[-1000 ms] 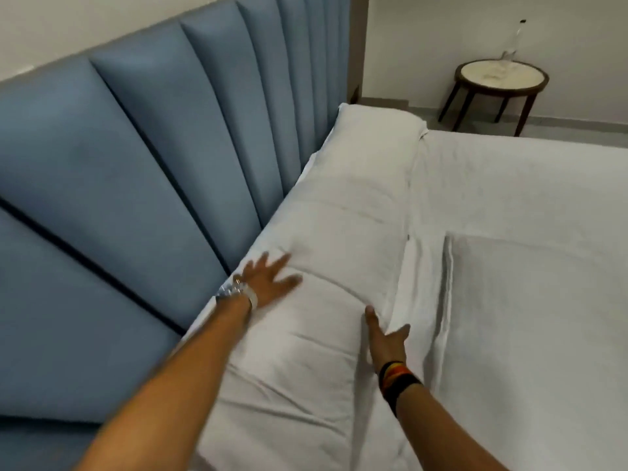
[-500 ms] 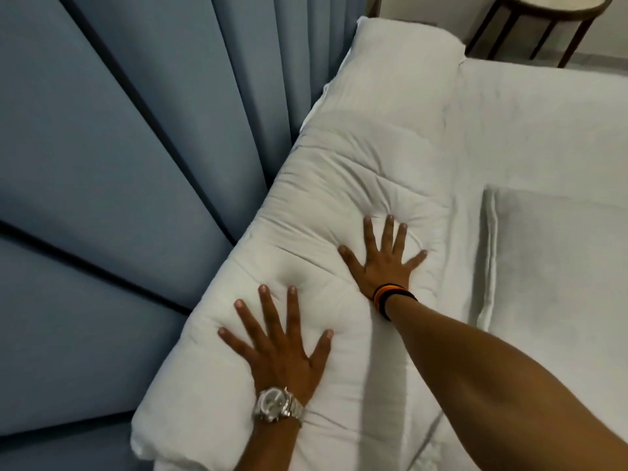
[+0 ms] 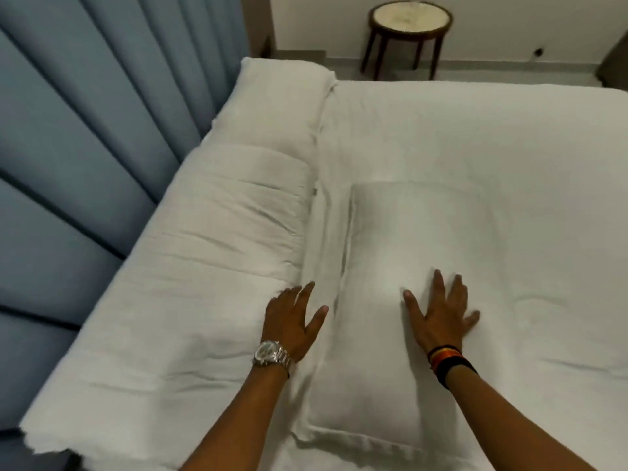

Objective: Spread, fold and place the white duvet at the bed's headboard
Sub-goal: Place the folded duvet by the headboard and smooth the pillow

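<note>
The folded white duvet (image 3: pixel 204 266) lies as a long roll along the blue padded headboard (image 3: pixel 74 158). My left hand (image 3: pixel 295 321), with a silver watch on the wrist, rests with fingers apart on the duvet's inner edge, at the gap beside a white pillow (image 3: pixel 401 300). My right hand (image 3: pixel 441 314), with dark and orange bands on the wrist, lies flat with spread fingers on that pillow. Neither hand grips anything.
A second white pillow (image 3: pixel 278 96) lies at the far end of the headboard. The white bed sheet (image 3: pixel 492 137) covers the mattress to the right. A round side table (image 3: pixel 409 20) with dark legs stands on the floor beyond the bed.
Both hands have left the top of the duvet and moved right: the left hand to the duvet's inner edge, the right hand onto the pillow. The view has swung right.
</note>
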Demonstrator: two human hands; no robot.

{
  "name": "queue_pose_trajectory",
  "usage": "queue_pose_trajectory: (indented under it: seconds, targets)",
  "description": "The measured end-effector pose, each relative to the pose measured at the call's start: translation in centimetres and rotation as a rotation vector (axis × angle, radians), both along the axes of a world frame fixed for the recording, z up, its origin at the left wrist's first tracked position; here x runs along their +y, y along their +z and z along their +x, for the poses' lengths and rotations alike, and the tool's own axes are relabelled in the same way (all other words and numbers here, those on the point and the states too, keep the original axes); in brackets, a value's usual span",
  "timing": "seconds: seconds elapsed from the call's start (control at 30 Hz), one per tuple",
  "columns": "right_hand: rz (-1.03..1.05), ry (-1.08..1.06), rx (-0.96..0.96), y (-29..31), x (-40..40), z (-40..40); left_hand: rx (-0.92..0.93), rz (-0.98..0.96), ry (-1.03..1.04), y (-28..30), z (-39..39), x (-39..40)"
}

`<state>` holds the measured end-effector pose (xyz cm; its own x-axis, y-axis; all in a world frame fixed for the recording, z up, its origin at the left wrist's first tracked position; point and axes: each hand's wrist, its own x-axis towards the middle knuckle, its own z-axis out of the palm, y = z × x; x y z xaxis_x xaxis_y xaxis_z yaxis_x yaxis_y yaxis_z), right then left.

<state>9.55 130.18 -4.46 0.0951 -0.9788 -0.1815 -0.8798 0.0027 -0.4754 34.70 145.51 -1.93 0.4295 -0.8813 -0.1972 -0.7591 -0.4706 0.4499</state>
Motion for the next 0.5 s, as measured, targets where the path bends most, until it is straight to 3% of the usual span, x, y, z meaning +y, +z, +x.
queue_pose_trajectory:
  seconds: [0.13,0.2,0.33,0.5]
  targets:
    - [0.155,-0.173,-0.119,-1.8,-3.4,-9.6,0.474,0.059,0.177,-3.0,-6.8,-5.6]
    - [0.239,-0.255,-0.270,-3.2,-4.9,-12.9,0.597,0.063,0.286,-4.4,-8.9,-7.5]
    - [0.437,-0.343,-0.666,-5.0,-6.7,-16.6,0.592,0.022,0.437,-5.3,-11.7,-9.9]
    - [0.279,-0.309,-0.978,-0.4,-6.4,-14.4,0.495,-0.182,0.472,1.4,-14.2,-11.7]
